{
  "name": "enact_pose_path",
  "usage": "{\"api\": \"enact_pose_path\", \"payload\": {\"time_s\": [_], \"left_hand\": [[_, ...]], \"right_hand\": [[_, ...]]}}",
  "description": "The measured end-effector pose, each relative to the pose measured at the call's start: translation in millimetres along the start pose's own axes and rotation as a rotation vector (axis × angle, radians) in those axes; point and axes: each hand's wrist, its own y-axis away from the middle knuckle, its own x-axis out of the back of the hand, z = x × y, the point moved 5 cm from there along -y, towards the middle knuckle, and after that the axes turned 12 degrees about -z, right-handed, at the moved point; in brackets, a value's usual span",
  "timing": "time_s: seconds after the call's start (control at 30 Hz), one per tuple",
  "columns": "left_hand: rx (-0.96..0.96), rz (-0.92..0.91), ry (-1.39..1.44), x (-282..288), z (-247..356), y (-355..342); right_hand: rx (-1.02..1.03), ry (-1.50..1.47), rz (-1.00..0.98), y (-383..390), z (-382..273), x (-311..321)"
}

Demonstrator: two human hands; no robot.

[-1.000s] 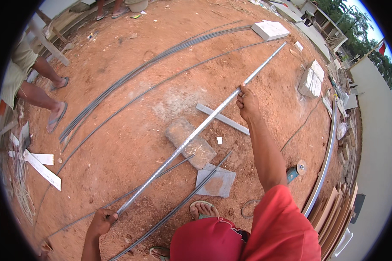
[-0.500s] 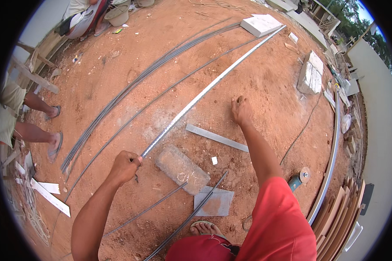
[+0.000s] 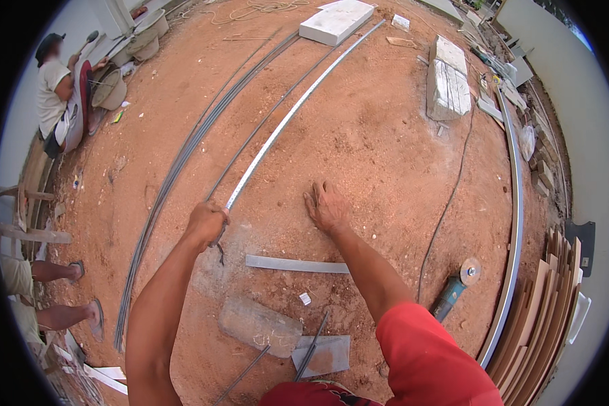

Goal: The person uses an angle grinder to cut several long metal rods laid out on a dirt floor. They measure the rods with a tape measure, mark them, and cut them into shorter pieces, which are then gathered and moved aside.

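My left hand (image 3: pixel 207 225) is closed round a tape measure, whose case is mostly hidden by the fingers. From the fist the long pale blade (image 3: pixel 275 135) stretches away to the far side, ending beside a white block (image 3: pixel 336 22). A dark strap dangles below the fist. My right hand (image 3: pixel 328 206) is empty, held low over the reddish soil with its fingers apart. Nearer to me than both hands lies a flat grey metal strip (image 3: pixel 294 264), partly behind my right forearm. Left of the blade, thin grey rods (image 3: pixel 183 157) run alongside in a curved bundle.
An angle grinder (image 3: pixel 450 298) lies at right, near a cable and a long metal bar (image 3: pixel 514 223). Stacked boards (image 3: pixel 538 304) line the wall. White blocks (image 3: pixel 448 84) stand far right. A concrete slab (image 3: pixel 260 326) lies near me. Two people are at left, one beside buckets (image 3: pixel 109 91).
My left hand has moved forward along with the tape measure. My right hand has shifted left and its fingers have spread. The view has turned, bringing more of the person by the buckets into sight.
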Motion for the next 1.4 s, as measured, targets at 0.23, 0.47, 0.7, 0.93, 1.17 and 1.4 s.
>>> {"api": "enact_pose_path", "payload": {"time_s": [0.23,0.47,0.7,0.93,1.17,1.4], "left_hand": [[0.161,-0.048,0.112,0,57,-62],[0.15,0.035,0.053,2,93,-86],[0.135,0.057,0.085,5,84,-90],[0.159,0.015,0.091,7,77,-86],[0.134,0.024,0.066,7,75,-88],[0.132,0.025,0.083,7,68,-91]], "right_hand": [[-0.004,-0.005,-0.004,-1,3,5],[-0.007,-0.019,-0.003,-1,8,3],[-0.052,-0.084,-0.099,-2,6,2],[-0.053,-0.09,-0.109,-2,5,5],[-0.058,-0.102,-0.104,-2,6,4],[-0.056,-0.109,-0.108,-3,6,4]]}}
